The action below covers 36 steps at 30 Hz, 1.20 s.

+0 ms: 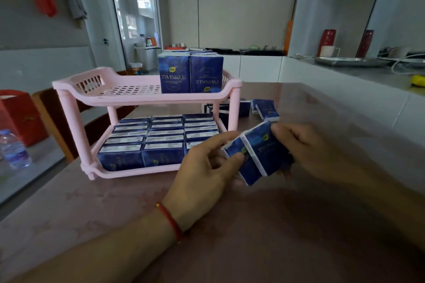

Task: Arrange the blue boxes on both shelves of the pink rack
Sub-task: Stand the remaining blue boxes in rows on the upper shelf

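Note:
A pink two-shelf rack stands on the table. Its lower shelf is packed with several blue boxes lying in rows. On the right part of the upper shelf stand upright blue boxes marked TWINKLE. In front of the rack's right side, above the table, I hold two blue boxes side by side. My left hand grips their left end with the thumb on top. My right hand grips their right end. More loose blue boxes lie on the table behind my hands.
The pinkish table spreads before me. A wooden chair stands left of the rack, with a red box and a water bottle beyond it. A white counter with a metal tray runs along the right.

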Available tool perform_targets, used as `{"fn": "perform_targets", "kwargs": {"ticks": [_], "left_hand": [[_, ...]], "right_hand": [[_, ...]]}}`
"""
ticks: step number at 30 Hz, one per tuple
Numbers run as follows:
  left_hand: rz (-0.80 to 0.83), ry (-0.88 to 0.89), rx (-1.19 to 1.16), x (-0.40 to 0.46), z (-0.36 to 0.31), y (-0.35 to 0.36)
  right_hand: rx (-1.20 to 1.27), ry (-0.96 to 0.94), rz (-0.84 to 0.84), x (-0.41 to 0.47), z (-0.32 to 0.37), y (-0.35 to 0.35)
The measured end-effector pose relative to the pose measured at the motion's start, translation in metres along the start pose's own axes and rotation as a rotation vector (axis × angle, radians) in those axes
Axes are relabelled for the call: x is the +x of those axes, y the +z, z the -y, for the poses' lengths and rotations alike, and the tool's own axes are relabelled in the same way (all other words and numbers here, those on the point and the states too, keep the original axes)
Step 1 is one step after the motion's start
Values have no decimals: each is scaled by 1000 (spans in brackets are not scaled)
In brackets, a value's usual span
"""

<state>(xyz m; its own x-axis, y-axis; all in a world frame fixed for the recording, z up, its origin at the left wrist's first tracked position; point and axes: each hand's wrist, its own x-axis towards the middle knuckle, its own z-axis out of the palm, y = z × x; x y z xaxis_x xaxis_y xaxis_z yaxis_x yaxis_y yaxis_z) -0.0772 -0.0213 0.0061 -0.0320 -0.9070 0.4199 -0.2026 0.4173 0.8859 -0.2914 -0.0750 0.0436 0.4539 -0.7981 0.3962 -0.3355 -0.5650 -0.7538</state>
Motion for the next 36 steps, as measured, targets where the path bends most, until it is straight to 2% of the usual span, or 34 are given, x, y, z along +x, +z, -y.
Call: {"fn": "perform_targets", "kwargs": {"ticks": [5,10,15,20,25,29,32,36], "left_hand": [[67,1,-70,-1,-4,0],[40,78,56,-3,-6,-1],[17,123,176,-8,-27,-19],[-2,209,198,-20,-84,-72],[-196,243,377,-2,-144,-149],[-213,82,662,46,-151,-195],[-120,-79,666,83,-141,-207],[-39,-173,655,121,-128,-204]], "right_hand": [[-202,-68,-102,-6,-8,20],[-574,-347,-256,-10,-3,32],[-534,-397,-266,-11,13,37],[-440,-564,-304,-2,57,37],[-451,-660,-441,48,104,44],[-488,-510,-399,92,125,53],[-764,-394,-242,120,129,56],[-802,-259,-101,138,127,49]]}}
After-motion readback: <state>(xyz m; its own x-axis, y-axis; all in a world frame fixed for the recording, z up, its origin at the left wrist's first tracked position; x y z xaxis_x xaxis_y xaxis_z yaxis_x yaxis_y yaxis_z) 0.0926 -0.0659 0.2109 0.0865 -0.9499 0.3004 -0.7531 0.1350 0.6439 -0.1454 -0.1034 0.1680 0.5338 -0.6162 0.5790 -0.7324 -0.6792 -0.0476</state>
